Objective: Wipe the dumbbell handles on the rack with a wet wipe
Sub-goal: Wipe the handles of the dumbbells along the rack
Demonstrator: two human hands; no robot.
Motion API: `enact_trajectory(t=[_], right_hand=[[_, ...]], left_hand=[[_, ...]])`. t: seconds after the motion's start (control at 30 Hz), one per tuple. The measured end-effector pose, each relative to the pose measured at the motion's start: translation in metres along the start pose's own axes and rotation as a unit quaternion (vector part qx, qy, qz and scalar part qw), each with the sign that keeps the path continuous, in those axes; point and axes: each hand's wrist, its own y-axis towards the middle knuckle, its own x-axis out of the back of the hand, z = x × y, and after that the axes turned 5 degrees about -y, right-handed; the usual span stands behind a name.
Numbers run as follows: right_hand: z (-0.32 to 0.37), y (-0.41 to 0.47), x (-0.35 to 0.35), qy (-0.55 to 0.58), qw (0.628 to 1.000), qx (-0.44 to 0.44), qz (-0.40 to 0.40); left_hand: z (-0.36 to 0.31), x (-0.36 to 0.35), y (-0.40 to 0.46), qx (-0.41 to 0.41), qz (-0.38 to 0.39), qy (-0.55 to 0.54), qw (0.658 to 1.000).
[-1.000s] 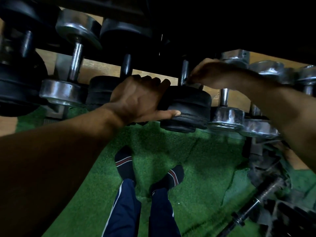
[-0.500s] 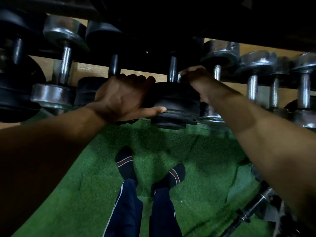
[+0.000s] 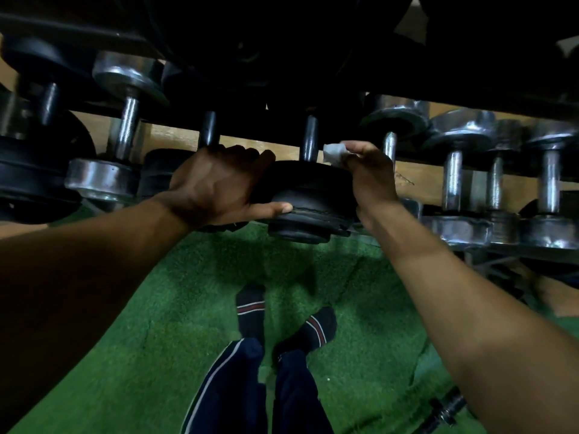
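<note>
The left hand point(image 3: 216, 186) is bracing the near black weight plate point(image 3: 308, 198) of a dumbbell on the rack point(image 3: 78, 32), fingers draped over its top edge and thumb pressing along its lower rim. The right hand point(image 3: 368, 170) is pinching a crumpled white wet wipe point(image 3: 334, 153) between thumb and fingertips, holding it just beside that dumbbell's dark handle point(image 3: 309, 137); contact cannot be confirmed. Chrome dumbbells point(image 3: 452, 180) are crowding in close on the right, and a further chrome dumbbell point(image 3: 123, 126) and black ones are lying to the left. The rack's dark upper shelf is overhanging the handles. Below, socked feet point(image 3: 250, 308) are standing on green turf point(image 3: 156, 324).
</note>
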Motion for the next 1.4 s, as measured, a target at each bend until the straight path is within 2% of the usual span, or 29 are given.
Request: enact_trajectory(t=[0.33,0.6,0.73,0.83,1.07,1.23,1.4], right_hand=[[0.008,-0.006,0.006,0.054,0.996,-0.043,0.051],[0.019,-0.013,0.025,0.093,0.991,-0.096,0.003],[0.032,-0.012,0.045,0.038,0.997,-0.069,0.006],[0.037,-0.006,0.068,-0.035,0.999,-0.003,-0.008],[0.018,0.003,0.124,-0.195,0.979,0.052,0.030],[0.008,0.014,0.139,-0.226,0.969,0.064,0.077],[0.003,0.034,0.143,-0.290,0.944,0.109,0.111]], left_hand=[[0.003,-0.001,-0.001,-0.008,0.008,-0.005,1.000],[0.005,-0.002,0.002,-0.001,0.021,-0.021,1.000],[-0.018,0.008,0.022,-0.001,0.017,-0.128,0.992],[-0.059,0.011,0.053,-0.020,0.037,-0.162,0.986],[-0.123,0.006,0.099,-0.019,0.108,-0.063,0.992],[-0.133,-0.001,0.116,-0.031,0.162,-0.030,0.986],[-0.141,-0.005,0.121,-0.041,0.175,-0.025,0.983]])
